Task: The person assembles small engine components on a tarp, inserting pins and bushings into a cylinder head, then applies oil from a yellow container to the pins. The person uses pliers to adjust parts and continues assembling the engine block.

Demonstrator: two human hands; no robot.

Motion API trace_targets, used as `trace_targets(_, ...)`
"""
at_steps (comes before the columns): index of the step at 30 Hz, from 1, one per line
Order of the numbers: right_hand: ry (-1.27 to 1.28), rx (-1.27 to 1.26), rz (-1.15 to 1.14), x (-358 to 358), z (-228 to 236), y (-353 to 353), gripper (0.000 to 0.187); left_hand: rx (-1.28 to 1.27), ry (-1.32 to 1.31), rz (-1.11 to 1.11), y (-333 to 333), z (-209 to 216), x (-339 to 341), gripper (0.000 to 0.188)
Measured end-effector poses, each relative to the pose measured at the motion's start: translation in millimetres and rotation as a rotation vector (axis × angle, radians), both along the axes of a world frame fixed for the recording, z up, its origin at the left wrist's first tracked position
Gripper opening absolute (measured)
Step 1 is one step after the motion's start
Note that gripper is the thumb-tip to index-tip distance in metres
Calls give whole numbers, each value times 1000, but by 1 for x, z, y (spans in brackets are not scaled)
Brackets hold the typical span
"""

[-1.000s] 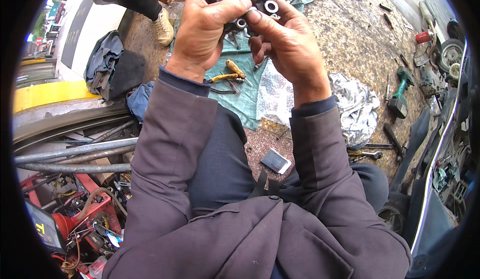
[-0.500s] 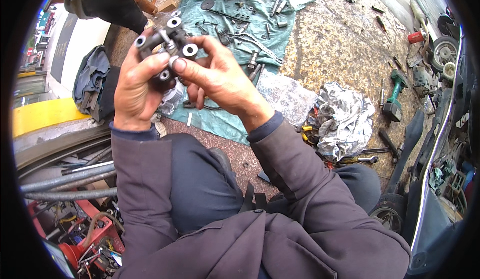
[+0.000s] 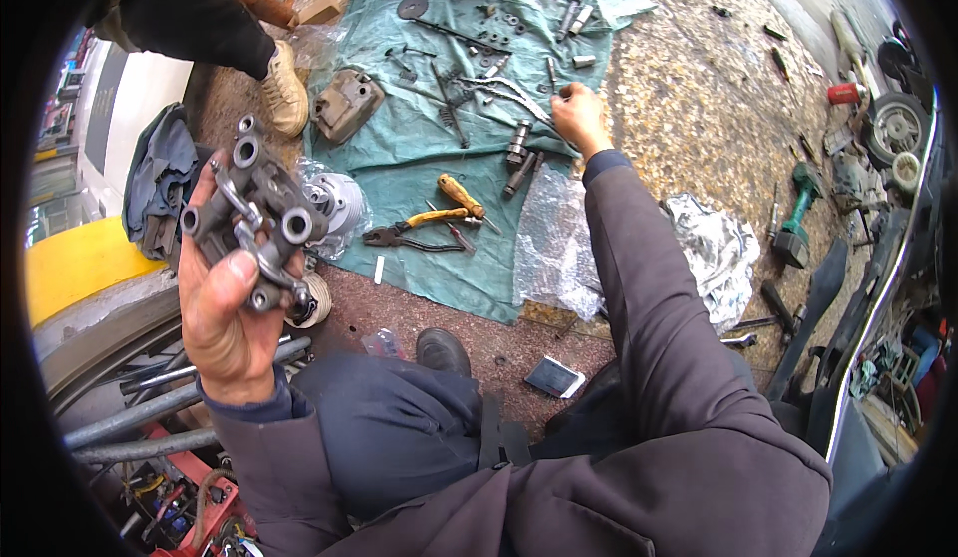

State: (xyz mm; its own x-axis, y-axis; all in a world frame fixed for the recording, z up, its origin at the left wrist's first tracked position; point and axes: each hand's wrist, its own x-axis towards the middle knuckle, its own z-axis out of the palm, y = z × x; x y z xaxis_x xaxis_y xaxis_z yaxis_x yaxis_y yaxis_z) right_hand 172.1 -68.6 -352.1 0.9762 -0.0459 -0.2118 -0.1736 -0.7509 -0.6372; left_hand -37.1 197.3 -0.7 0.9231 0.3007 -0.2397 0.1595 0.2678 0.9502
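The left hand (image 3: 232, 322), half closed, grips a metal rocker assembly (image 3: 261, 194) up at the left, probably so the right hand (image 3: 582, 118) can reach the green cloth (image 3: 479, 282), though whether its curled fingers hold something I cannot tell.

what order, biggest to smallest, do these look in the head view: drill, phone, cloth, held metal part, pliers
1. cloth
2. held metal part, though it seems nearer the camera, which may enlarge it
3. drill and pliers, too alike to rank
4. phone
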Motion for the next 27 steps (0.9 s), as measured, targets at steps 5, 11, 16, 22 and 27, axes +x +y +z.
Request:
trace_targets(5, 1, -194, 59, 21, -1, 14, 29, 32, 55, 112, 3, 11, -12, 96)
trace_targets(11, -7, -230, 21, 24, -4, 9, 34, -23, 31, 192, 2, 16, -16, 93)
trace_targets(16, -183, -219, 63, 40, 29, -13, 28, 19, 2, 185, -6, 25, -17, 84)
trace_targets(22, -116, 321, 189, 40, 137, -18, 16, -50, -67, 228, -14, 53, -41, 73)
trace_targets(27, 222, 949, 282, -30, 248, 3, 11, -126, -167, 353, -32, 80, -78, 73)
